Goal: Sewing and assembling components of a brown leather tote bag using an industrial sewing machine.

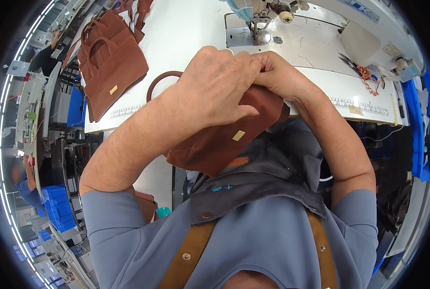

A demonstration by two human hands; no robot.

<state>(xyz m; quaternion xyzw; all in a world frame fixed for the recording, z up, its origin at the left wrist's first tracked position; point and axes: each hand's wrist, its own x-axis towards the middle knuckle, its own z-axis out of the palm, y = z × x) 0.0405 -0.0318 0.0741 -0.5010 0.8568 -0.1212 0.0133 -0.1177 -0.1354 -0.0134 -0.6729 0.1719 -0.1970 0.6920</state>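
Observation:
A brown leather bag piece (210,147) with a small pale yellow tag hangs over the table's front edge, its lower part in front of my apron. My left hand (215,84) lies over its upper part, fingers curled at the top edge and thumb stretched across its face. Close against it, my right hand (277,72) pinches the same piece at its upper right edge. What lies between the fingertips is hidden. To the left of my left hand, a rounded brown handle (159,79) loops up from the piece.
A sewing machine (260,29) stands just beyond my hands. Stacked brown handled bag pieces (111,62) lie at the table's left. Dark scissors (350,63) with orange-wrapped handles rest at the right. A ruler strip (359,107) runs along the front edge. Blue bins (58,207) and other people are farther left.

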